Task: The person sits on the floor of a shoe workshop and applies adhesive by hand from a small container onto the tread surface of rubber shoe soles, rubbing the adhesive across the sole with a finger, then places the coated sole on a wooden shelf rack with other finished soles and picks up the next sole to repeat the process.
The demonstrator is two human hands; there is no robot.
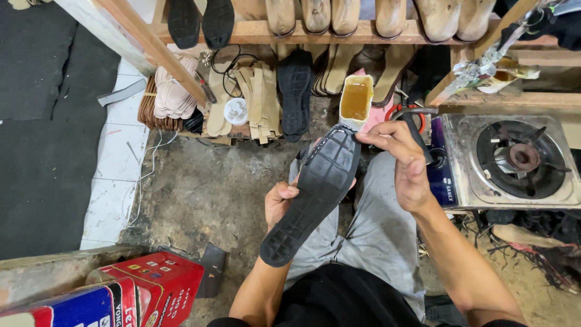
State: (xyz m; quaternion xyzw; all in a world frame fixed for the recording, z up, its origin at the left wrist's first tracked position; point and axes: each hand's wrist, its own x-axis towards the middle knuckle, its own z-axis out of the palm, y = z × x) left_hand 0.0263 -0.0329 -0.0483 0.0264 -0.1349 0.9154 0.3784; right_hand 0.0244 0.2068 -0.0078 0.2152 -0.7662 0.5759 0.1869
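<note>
Sole: black rubber shoe sole, tread side up, held above the lap at frame centre.
Long axis: runs from 7 o'clock (heel, low left) to 1 o'clock (toe, upper right).
Toe end: points at 1 o'clock, just below the glue tub.
Left hand: under the sole's middle at its 9 o'clock edge; fingers curl beneath it, thumb on the rim, clasping the sole.
Right hand: at 3 o'clock of the toe; fingertips pinch the toe edge; a dark-handled tool appears tucked against this hand, its grip unclear.
Texture: block-grid tread, ribbed heel, pale stitching along the toe rim.
Glue tub: small rectangular pale container of amber liquid, at 12 o'clock of the sole.
Stove: single-burner metal gas stove, at 3 o'clock, near the right hand.
Rack: wooden shelf at 12 o'clock bearing wooden lasts; insoles and black soles lean beneath it.
Boxes: red and blue cartons at 8 o'clock.
Floor: rough stained concrete.
</note>
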